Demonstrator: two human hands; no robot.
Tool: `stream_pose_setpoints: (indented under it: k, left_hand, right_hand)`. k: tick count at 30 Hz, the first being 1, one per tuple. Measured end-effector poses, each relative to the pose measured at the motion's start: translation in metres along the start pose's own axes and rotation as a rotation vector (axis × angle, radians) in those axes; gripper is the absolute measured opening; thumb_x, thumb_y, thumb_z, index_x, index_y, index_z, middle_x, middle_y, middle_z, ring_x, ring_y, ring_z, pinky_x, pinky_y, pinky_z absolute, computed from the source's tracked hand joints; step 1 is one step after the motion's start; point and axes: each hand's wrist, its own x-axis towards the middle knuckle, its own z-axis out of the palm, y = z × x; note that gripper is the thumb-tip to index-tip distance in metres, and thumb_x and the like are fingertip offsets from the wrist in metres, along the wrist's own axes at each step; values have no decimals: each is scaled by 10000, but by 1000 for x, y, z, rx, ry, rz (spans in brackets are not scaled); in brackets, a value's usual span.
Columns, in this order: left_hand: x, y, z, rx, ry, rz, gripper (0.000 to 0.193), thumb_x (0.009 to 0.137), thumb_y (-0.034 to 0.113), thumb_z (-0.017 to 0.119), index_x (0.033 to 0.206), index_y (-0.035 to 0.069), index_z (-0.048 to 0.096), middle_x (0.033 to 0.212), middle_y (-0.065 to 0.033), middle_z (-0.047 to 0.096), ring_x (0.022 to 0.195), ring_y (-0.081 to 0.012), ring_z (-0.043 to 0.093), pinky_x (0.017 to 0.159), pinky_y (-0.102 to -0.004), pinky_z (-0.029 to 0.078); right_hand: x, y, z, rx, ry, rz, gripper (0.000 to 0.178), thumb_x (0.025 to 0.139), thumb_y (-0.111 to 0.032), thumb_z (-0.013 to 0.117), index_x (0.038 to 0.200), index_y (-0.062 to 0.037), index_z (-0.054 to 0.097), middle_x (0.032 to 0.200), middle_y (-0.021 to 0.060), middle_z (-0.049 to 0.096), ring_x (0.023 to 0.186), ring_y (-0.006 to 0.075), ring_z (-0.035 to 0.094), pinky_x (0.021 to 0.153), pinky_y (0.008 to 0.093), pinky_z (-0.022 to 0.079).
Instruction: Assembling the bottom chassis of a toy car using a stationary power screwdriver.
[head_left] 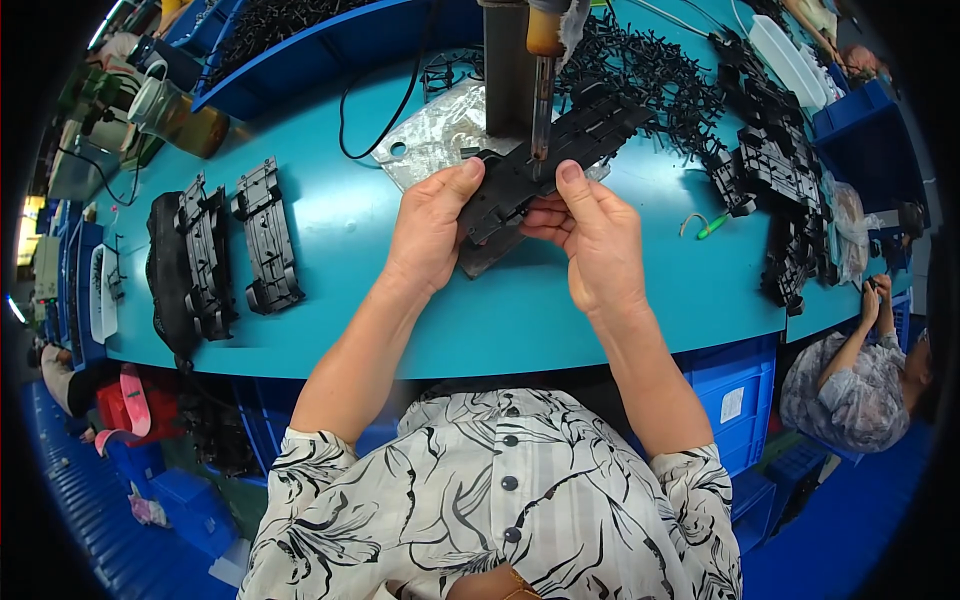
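The teal worktop (480, 335) spans the scene, with a blue bin (300, 62) along its far left. On the right lies a pile of black frames (785, 165), probably kept to the side so the middle stays free for handling. Left of its far end spreads a heap of small black parts (645, 75), and in the far middle a metal plate (435, 125) lies beneath a square post (506, 80). Over that plate the long black part (512, 178) is held slantwise, near end to the left, far end to the right. Two loose frames (268, 235) lie on the left, lengthwise and side by side, presumably to keep them in order. The left hand (432, 215) is nearly closed, pinching the part's near end; the right hand (605, 235) is partly closed, thumb above and fingers beneath its edge. This two-sided grip likely steadies the part under the upright tool (544, 35), though whether the tip touches it is hard to tell from here. Counted: one part in the hands, two loose frames, one post, one upright tool, one green-handled tool (712, 228) on the right; the pile has several frames, the heap very many pieces.
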Motion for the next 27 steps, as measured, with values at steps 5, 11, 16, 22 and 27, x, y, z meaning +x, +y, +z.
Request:
stream_pose_setpoints:
  k: [5,11,16,22,27]
  left_hand:
    - [1,1,-3,-70,-31,1,293,932,265,581,982,-19,635,868,-85,669,723,-119,632,657,-260,546]
    - [-1,4,-1,-64,-28,10,295,933,266,578,977,-20,634,865,-85,668,724,-120,635,662,-261,548]
    - [-1,4,-5,-49,-83,-23,288,934,266,573,974,-13,633,838,-74,663,682,-107,618,599,-247,526]
    - [-29,-2,7,210,-85,-102,279,930,272,569,957,2,634,784,-32,640,623,-88,565,551,-229,447]
    - [-67,2,20,335,-123,-9,417,936,322,557,1161,-30,556,1013,-66,635,853,-132,600,654,-272,485]
  right_hand:
    - [-1,-1,1,0,0,-5,360,940,-330,564,950,27,611,842,127,645,742,190,636,725,329,545]
    - [-2,0,0,1,-8,-14,360,938,-334,567,951,23,611,845,124,642,740,188,634,722,328,546]
    - [-8,0,-5,17,-16,11,345,941,-327,564,951,15,609,845,118,638,746,183,631,699,325,548]
    - [-43,3,-34,-58,-5,-5,199,942,-211,557,922,-16,595,843,88,644,725,164,633,619,312,543]
    - [-85,4,-69,-788,144,-708,101,908,-50,588,933,39,629,819,79,668,693,133,607,634,241,464]
